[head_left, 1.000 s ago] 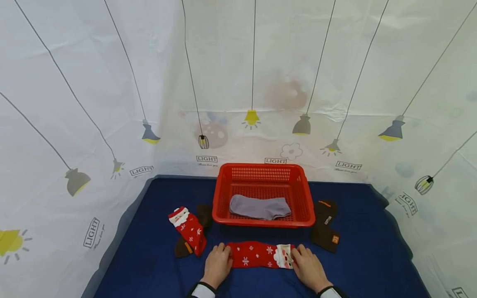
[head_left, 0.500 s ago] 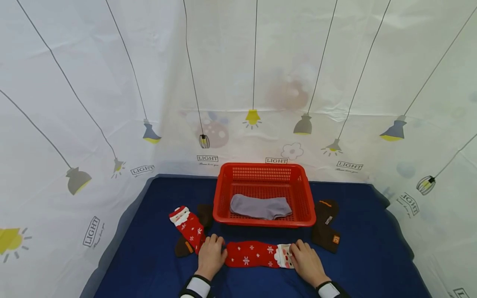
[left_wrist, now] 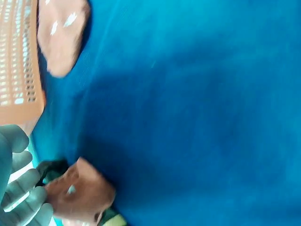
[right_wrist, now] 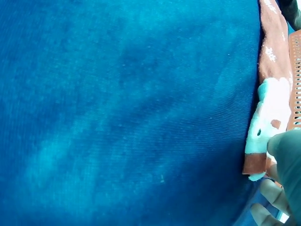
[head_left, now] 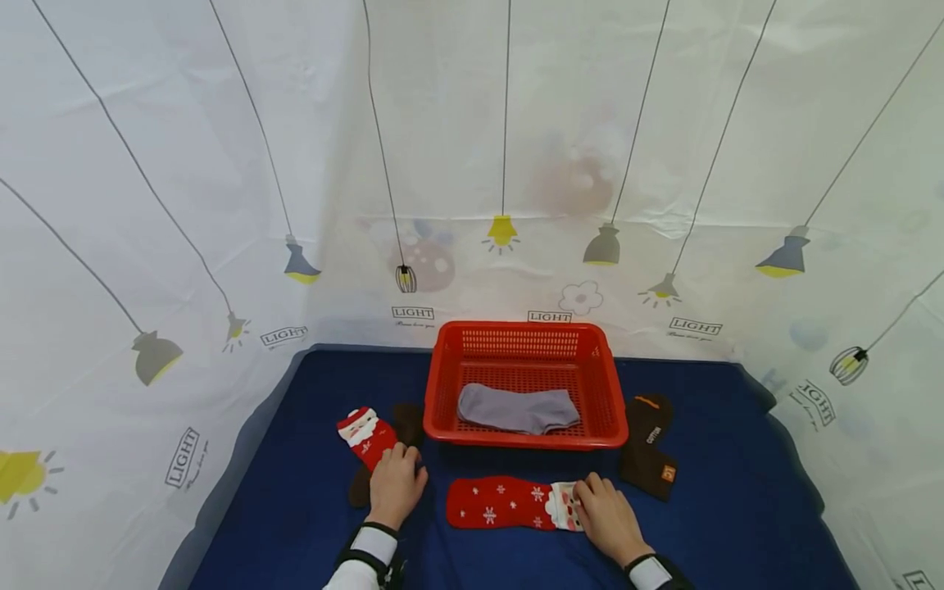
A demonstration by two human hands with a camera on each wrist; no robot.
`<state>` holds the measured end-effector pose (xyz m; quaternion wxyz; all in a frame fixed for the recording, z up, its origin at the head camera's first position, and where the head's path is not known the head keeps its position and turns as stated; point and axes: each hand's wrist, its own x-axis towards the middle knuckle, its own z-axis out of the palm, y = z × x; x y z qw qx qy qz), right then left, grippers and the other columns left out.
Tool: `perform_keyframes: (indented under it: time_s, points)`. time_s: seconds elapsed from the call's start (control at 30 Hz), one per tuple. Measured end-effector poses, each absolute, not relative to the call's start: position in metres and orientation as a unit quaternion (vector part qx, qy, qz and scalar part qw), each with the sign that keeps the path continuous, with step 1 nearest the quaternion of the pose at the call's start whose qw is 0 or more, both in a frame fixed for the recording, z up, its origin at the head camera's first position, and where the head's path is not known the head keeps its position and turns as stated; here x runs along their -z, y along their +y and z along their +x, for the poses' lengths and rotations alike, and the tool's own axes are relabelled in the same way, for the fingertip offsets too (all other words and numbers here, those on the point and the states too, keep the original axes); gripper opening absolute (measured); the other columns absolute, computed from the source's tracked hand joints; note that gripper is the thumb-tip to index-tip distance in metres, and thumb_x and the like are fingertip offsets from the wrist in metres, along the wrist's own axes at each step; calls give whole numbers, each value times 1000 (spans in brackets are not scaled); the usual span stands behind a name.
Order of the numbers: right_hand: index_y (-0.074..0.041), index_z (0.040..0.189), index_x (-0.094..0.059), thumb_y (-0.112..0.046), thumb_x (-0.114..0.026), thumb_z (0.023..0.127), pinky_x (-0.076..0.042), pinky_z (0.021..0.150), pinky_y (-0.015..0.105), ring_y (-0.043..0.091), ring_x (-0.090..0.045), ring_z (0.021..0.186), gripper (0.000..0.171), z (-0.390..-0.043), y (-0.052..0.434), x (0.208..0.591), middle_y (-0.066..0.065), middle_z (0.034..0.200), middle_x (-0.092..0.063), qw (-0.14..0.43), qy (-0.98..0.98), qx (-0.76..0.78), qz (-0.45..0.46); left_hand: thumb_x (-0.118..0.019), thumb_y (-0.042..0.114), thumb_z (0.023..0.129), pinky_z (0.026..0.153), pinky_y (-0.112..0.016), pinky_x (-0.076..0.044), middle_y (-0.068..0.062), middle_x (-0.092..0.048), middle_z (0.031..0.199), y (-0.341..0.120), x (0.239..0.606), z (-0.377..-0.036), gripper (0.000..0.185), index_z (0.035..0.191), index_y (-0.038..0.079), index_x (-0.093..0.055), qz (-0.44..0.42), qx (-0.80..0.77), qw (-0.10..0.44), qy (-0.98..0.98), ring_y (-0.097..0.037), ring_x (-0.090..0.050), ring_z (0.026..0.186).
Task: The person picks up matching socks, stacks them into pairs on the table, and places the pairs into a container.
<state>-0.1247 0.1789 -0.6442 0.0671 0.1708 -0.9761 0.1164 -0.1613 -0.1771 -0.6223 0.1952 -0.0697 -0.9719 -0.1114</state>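
A red sock [head_left: 496, 502] with white snowflakes and a Santa face at its cuff lies flat in front of the basket. At its cuff end, my right hand [head_left: 610, 518] rests with fingertips on the Santa face; the right wrist view has the thumb over the cuff [right_wrist: 270, 117] and the other fingers spread beside it. My left hand [head_left: 396, 485] is over the matching red sock [head_left: 367, 436] at the left and hides its toe half. In the left wrist view its fingers [left_wrist: 26, 183] are loosely bent right beside that sock [left_wrist: 82, 195]. A brown sock [head_left: 408, 424] lies beneath it.
Behind the middle sock stands a red plastic basket [head_left: 525, 442] holding a folded grey sock [head_left: 516, 410]. To its right lies a brown sock [head_left: 649, 447] with orange marks. Dark blue cloth [head_left: 737, 508] covers the table, and a white printed curtain [head_left: 472, 123] rises behind.
My left hand has left the toe end of the middle red sock and moved left over the other red sock. The right hand has stayed at the cuff.
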Motion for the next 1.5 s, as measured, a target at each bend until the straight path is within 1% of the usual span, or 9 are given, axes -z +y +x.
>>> perform_keyframes:
  time_s: [0.23,0.4,0.63,0.77,0.93,1.07,1.2,1.33,1.5]
  points:
    - [-21,82,-56,-19,-72,74,-32,53,25,12,-41,66,18,-127,178,643,-6,80,-44,95,-972,-120,180,-74,20,69,56,-37,-42,-8,-52,76,-189,613,-169,21,79,10,-58,-66,120,220,-966,-27,-51,68]
    - [-20,82,-56,-18,-73,73,-33,54,25,12,-41,67,19,-127,177,641,-6,79,-44,105,-970,-118,183,-75,24,67,64,-43,-45,-13,-54,90,-197,611,-173,33,92,7,-60,-31,113,210,-971,-32,-52,79]
    - [-20,82,-57,-18,-74,72,-33,54,26,12,-42,67,19,-125,174,637,-6,78,-44,102,-969,-120,188,-73,32,67,69,-51,-44,-19,-51,112,-207,610,-176,55,114,9,-58,27,119,136,-983,-37,-50,94]
    - [-20,82,-57,-20,-74,73,-34,55,25,12,-44,68,19,-124,173,636,-7,78,-44,97,-970,-118,188,-71,34,69,70,-55,-44,-20,-48,120,-209,609,-176,62,124,11,-54,34,130,92,-987,-40,-49,99]
    - [-21,82,-57,-21,-73,74,-33,55,25,12,-43,68,18,-123,172,636,-7,78,-44,93,-970,-122,186,-69,33,71,72,-56,-45,-21,-44,126,-211,615,-179,64,129,15,-51,32,135,49,-989,-41,-46,105]
    - [-21,82,-57,-22,-73,75,-34,55,25,11,-43,68,18,-122,171,636,-7,79,-44,88,-971,-126,183,-68,30,70,70,-56,-45,-20,-44,126,-210,619,-181,64,130,16,-51,28,142,27,-989,-41,-47,105]
    - [-21,83,-57,-22,-73,75,-34,56,25,11,-43,69,18,-122,170,636,-7,79,-45,80,-972,-129,180,-69,27,68,68,-56,-46,-21,-46,121,-208,621,-183,60,126,14,-54,26,143,20,-989,-42,-48,100]
    - [-21,83,-57,-22,-74,74,-34,56,24,10,-41,68,19,-122,170,637,-8,79,-44,87,-971,-129,181,-70,24,67,67,-55,-46,-20,-49,113,-208,624,-183,52,117,12,-59,24,135,30,-990,-41,-50,95]
    - [-21,82,-58,-21,-74,74,-32,54,23,9,-41,67,18,-123,170,638,-8,78,-44,119,-964,-133,196,-72,18,64,62,-51,-46,-18,-53,96,-210,624,-185,43,104,10,-60,16,124,63,-990,-38,-53,82]
